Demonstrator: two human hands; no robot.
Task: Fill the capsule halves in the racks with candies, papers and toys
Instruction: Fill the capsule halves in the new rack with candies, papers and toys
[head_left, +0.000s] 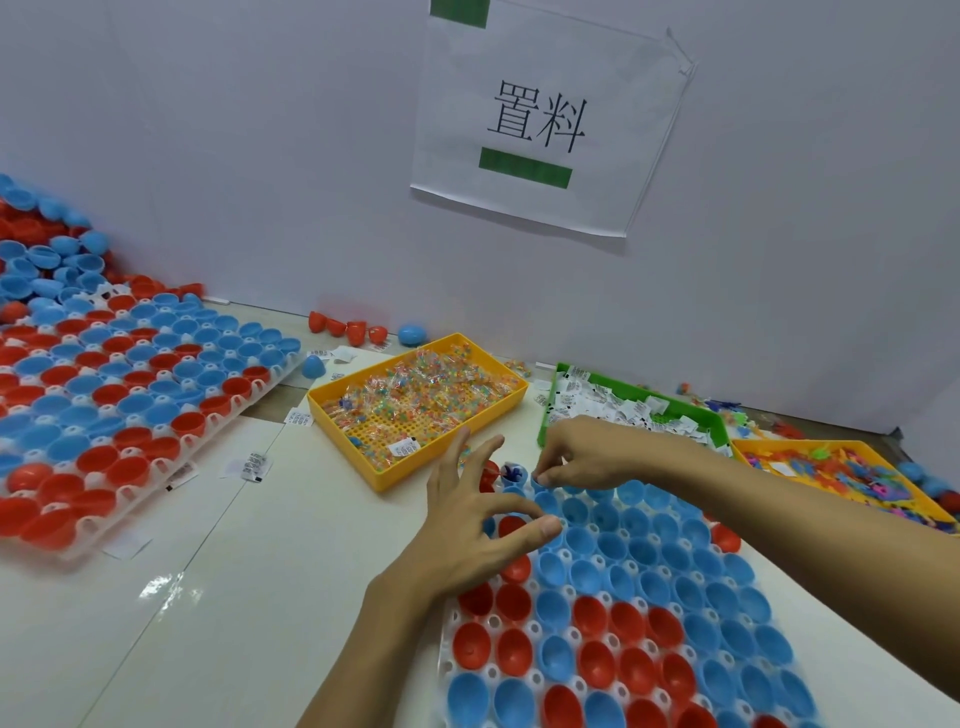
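Note:
A white rack (524, 631) of red and blue capsule halves lies in front of me at the lower right. My left hand (470, 519) hovers over its far left corner with fingers spread and holds nothing. My right hand (576, 454) reaches over the rack's far edge, fingertips bunched and pointing down at a blue half (545, 501); whether they pinch something is hidden. One half beside it holds a small blue toy (514, 473). A yellow tray of wrapped candies (415, 402), a green tray of folded papers (628, 410) and a yellow tray of toys (841, 475) stand behind.
A second rack (130, 395) of red and blue halves lies at the left, with a heap of loose halves (47, 254) behind it. Stray halves (358, 330) and paper slips (252, 465) lie on the white table. A wall with a paper sign (540, 124) closes the back.

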